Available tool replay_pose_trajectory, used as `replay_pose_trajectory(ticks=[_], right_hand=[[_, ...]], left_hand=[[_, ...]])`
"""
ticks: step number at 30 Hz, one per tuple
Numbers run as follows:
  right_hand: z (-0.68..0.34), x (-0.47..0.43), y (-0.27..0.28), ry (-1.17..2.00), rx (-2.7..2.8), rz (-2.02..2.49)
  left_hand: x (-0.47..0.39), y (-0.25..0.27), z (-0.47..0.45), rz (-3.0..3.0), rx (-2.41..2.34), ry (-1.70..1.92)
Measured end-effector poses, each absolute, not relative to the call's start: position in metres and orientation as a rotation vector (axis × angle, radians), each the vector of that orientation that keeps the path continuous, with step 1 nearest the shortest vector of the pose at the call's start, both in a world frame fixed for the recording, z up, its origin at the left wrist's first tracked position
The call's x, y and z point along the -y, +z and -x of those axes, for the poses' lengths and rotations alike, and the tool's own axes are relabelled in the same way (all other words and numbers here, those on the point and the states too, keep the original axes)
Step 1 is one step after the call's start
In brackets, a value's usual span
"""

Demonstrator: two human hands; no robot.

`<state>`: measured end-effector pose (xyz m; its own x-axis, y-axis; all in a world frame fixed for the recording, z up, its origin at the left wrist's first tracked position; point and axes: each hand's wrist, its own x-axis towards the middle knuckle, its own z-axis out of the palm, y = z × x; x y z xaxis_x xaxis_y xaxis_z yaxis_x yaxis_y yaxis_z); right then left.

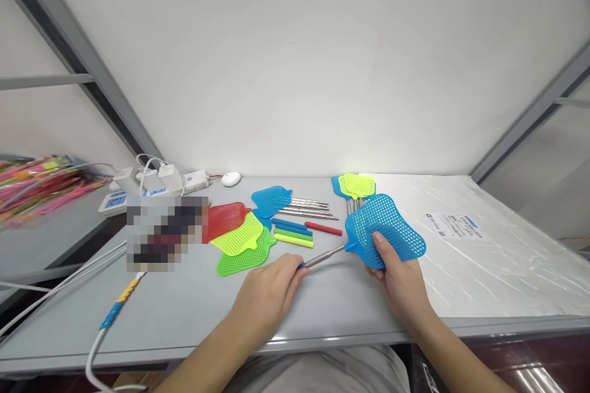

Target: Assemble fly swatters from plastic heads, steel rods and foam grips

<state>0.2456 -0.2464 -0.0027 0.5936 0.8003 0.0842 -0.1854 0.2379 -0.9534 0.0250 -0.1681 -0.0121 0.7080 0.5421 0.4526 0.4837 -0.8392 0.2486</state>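
Observation:
Both hands hold one blue fly swatter (385,227) with a metal rod, above the front of the grey table. My left hand (270,288) is closed around the handle end, with only a bit of blue showing at its fingertips. My right hand (401,276) pinches the perforated head, thumb on top and fingers underneath. Left of it lie loose swatter heads: red (228,221), yellow (239,236), green (246,258) and blue (271,201). Several metal rods (308,209) lie behind a red handle tube (323,228), a yellow tube (294,241), a green tube and blue tubes.
Swatters with yellow and blue heads (359,185) lie at the back. White wrapped material (483,270) with a label covers the table's right side. Left are a power strip (113,201) with chargers, a white cable (94,350), a blurred-out object (166,236) and colourful packages (41,187).

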Motion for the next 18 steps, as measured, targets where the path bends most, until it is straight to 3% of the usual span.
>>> replay_pose_trajectory(ticks=[18], right_hand=[[-0.247,0.249,-0.015,0.658,0.629,1.221]], left_hand=[[0.169,-0.012,-0.024,-2.762,-0.855,0.793]])
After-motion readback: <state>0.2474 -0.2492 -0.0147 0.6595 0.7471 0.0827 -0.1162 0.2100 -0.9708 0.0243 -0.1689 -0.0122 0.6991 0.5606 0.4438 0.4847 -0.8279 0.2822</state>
